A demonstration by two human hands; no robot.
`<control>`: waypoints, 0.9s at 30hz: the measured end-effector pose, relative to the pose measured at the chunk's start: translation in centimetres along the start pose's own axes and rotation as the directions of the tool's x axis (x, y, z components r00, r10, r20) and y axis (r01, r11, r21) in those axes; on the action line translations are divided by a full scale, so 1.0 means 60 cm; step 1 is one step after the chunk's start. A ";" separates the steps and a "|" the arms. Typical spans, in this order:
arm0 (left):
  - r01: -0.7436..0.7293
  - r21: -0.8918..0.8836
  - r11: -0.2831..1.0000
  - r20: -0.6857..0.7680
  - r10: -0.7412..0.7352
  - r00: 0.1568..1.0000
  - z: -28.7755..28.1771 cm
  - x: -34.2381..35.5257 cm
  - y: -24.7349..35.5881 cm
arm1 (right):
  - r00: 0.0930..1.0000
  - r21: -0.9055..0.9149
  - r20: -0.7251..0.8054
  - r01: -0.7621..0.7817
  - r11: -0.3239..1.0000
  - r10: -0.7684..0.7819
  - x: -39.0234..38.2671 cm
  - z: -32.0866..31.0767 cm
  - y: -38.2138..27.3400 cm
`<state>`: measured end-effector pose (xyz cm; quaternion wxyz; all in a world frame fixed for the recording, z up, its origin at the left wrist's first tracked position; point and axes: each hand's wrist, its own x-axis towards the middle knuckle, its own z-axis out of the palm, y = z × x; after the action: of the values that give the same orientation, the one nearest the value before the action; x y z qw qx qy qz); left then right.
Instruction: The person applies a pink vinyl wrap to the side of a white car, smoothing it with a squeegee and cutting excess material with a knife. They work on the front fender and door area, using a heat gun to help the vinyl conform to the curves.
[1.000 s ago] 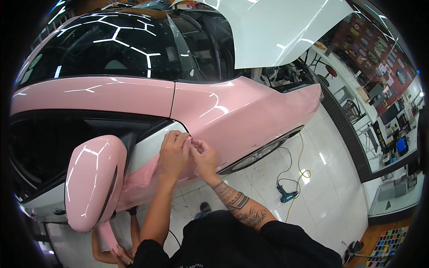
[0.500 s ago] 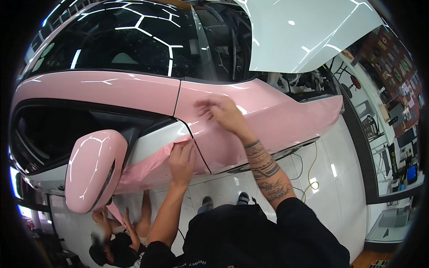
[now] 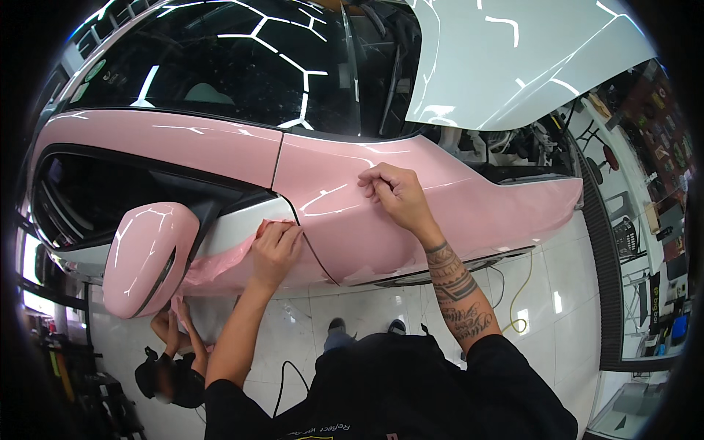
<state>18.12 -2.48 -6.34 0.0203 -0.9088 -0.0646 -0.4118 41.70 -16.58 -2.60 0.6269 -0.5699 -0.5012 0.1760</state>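
On fender [image 3: 455, 213]: right hand [image 3: 392, 192] shifted rearward, fingers curled pressing; left hand [image 3: 275, 246] still pinching pink film [image 3: 220, 265].

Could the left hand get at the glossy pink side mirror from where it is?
Probably yes: the left hand grips loose pink film right beside the glossy pink side mirror, nothing between them.

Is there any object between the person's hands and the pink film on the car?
Nothing visible. The left hand already grips the loose pink film at the door's edge, and the right hand rests directly on the wrapped fender.
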 end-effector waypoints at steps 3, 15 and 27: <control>-0.020 0.055 0.998 0.011 0.020 1.000 0.004 0.004 0.002 | 0.999 0.015 0.030 0.019 1.000 -0.019 0.000 -0.006 0.004; 0.011 0.166 0.986 0.061 -0.022 0.998 0.021 0.010 0.011 | 0.994 0.003 0.007 0.111 0.994 -0.111 -0.002 -0.009 -0.001; 0.020 0.196 0.980 0.090 -0.038 0.995 0.037 -0.011 0.004 | 0.992 -0.028 0.003 0.125 0.992 -0.125 -0.004 -0.005 0.003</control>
<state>19.35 -2.58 -8.30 0.1001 -0.9197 -0.1187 -0.3607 41.92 -16.90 -2.78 0.6284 -0.5460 -0.5387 0.1296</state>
